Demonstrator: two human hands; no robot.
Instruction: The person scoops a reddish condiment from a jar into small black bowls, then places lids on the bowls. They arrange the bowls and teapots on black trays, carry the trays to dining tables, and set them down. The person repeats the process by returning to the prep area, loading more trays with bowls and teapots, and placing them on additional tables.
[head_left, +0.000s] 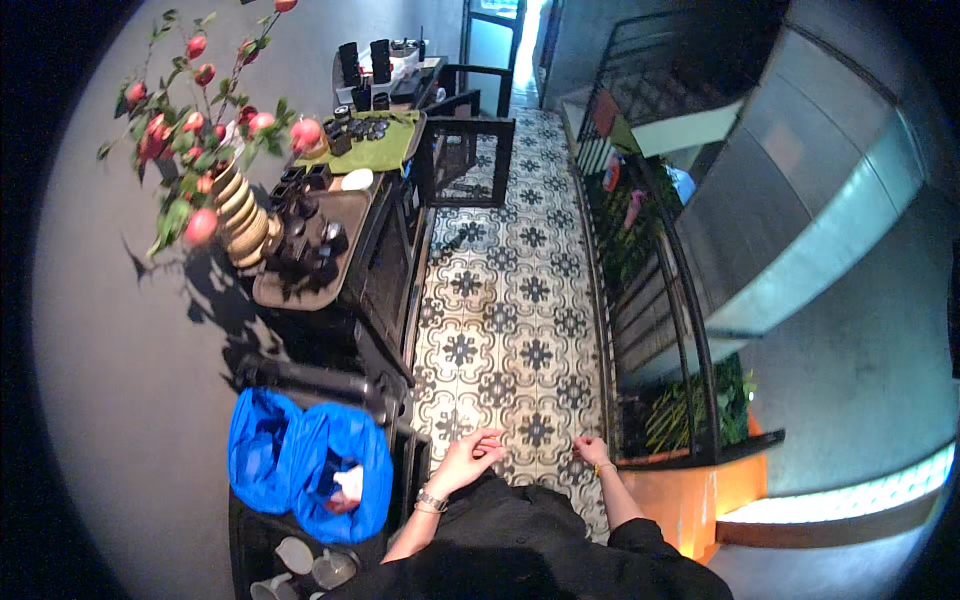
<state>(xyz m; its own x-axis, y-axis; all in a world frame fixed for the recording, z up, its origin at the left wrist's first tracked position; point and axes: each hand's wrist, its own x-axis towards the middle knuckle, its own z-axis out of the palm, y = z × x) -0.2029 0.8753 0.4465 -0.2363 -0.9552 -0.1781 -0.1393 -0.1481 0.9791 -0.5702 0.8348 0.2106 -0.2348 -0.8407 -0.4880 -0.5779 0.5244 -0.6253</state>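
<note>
My left hand hangs over the tiled floor, wrist circled by a watch and a thin bracelet. Its fingers are loosely bent, with a gap between thumb and fingertips and nothing held. Farther right is my right hand, near the foot of the black metal railing but not visibly gripping it. Its fingers are curled and I see no object in them; how tightly they close is too small to tell. To the left of my left hand stand two bins lined with blue plastic bags, the nearer one holding crumpled tissue.
Patterned tiles run ahead as a narrow aisle. Along the left stand a brown tray of dark vessels, a vase of artificial pomegranate branches and a green cloth. An open cabinet door juts out. Cups sit below the bins.
</note>
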